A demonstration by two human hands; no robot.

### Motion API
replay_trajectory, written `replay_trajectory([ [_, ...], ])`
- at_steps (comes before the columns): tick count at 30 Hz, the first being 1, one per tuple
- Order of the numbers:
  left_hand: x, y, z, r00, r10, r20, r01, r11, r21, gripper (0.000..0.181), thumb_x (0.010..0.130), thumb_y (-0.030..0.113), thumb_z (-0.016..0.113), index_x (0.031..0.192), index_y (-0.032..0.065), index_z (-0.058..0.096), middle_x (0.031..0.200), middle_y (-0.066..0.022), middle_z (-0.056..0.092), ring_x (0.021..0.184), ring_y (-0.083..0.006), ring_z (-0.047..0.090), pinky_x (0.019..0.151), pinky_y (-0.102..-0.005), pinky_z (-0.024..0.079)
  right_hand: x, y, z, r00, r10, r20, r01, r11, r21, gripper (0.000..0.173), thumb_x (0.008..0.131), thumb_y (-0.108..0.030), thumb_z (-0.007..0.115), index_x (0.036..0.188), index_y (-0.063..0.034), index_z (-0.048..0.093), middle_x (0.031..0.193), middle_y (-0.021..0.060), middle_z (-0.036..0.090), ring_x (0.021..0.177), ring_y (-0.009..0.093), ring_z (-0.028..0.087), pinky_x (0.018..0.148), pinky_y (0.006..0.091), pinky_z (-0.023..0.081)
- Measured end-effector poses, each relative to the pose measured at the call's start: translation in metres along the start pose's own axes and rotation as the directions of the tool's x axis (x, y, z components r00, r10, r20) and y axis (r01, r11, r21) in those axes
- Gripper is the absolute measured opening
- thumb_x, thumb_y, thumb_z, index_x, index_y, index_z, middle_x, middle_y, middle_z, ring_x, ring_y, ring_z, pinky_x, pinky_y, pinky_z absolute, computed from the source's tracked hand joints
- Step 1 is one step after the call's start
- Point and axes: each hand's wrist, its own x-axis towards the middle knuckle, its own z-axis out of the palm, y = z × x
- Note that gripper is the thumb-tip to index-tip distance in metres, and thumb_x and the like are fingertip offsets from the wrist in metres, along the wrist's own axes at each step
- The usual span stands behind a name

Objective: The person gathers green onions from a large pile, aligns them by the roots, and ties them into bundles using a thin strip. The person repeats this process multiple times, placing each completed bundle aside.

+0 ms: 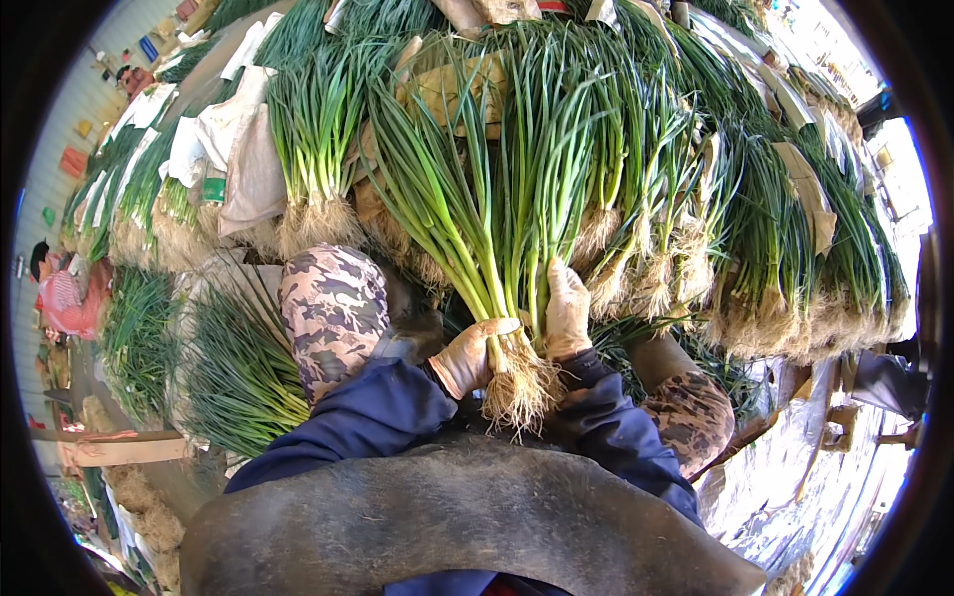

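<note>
My left hand (pixel 468 356), in a pale, soiled glove, grips a bunch of green onions (pixel 477 276) low on the stems, thumb across the front. The bunch's tangled, pale roots (pixel 522 387) hang over the dark apron (pixel 462 514) on my lap, and its long leaves fan out away from me. Along the bunch's right side, my right hand (pixel 566 309), gloved too, has its fingers up against a green onion stem. Whether those fingers close around that stem is hard to see.
Rooted green onion bunches stand in rows ahead, at left (pixel 317 179) and right (pixel 768 268). A loose pile (pixel 238 365) lies by my left knee. Whitish sacks (pixel 223 141) lie among the rows. A person in a red top (pixel 74 298) is at the far left.
</note>
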Motion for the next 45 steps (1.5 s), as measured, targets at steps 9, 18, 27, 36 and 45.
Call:
replay_trajectory([
  [9,-0.001,-0.009,0.005,0.999,0.014,0.045,-0.010,0.997,-0.079,0.045,0.093,0.021,0.052,0.128,-0.0073,0.049,0.119,-0.0241,0.061,0.109,-0.0327,0.061,0.100,-0.0459,0.047,0.033,0.032,-0.068,0.909,0.418,0.006,-0.376,0.811,0.448,0.034,0.103,-0.036,0.044,0.108,-0.0062,0.060,0.055,-0.0086,0.033,0.046,0.009,0.031,0.048,0.0257,0.034],
  [18,0.005,-0.010,-0.002,0.964,-0.011,0.267,0.054,0.987,-0.154,0.047,0.090,0.018,0.055,0.129,-0.0082,0.049,0.123,-0.0256,0.059,0.118,-0.0350,0.056,0.105,-0.0468,0.043,0.038,0.030,-0.108,0.951,0.293,-0.095,-0.246,0.908,0.339,0.031,0.102,-0.034,0.044,0.111,-0.0077,0.059,0.066,-0.0021,0.044,0.057,0.012,0.040,0.056,0.0285,0.037],
  [27,-0.007,-0.003,0.007,0.993,-0.068,0.100,0.078,0.992,-0.103,0.045,0.085,0.022,0.061,0.119,-0.0053,0.053,0.116,-0.0269,0.059,0.098,-0.0312,0.063,0.090,-0.0437,0.052,0.021,-0.004,-0.098,0.814,0.390,0.430,-0.446,0.895,0.033,0.038,0.098,-0.044,0.052,0.107,-0.0088,0.065,0.061,-0.0067,0.040,0.051,0.006,0.036,0.048,0.0225,0.032],
  [36,-0.019,0.006,0.020,0.999,-0.025,0.023,0.026,0.999,-0.028,0.043,0.093,0.018,0.053,0.128,-0.0068,0.050,0.118,-0.0221,0.061,0.105,-0.0339,0.064,0.094,-0.0465,0.053,0.017,-0.018,-0.067,0.928,0.205,0.312,-0.215,0.977,-0.002,0.033,0.091,-0.033,0.068,0.098,-0.0009,0.070,0.066,-0.0064,0.051,0.053,0.004,0.039,0.050,0.0191,0.030],
  [45,0.010,-0.030,-0.012,0.996,0.028,-0.086,-0.030,0.999,-0.025,0.024,0.097,0.015,0.052,0.113,-0.0016,0.059,0.099,-0.0144,0.067,0.089,-0.0273,0.067,0.082,-0.0417,0.057,-0.026,0.009,-0.032,0.736,-0.567,0.369,0.630,0.375,-0.680,0.020,0.085,-0.011,0.073,0.072,-0.0043,0.060,0.060,-0.0013,0.062,0.046,0.013,0.045,0.043,0.0297,0.039],
])
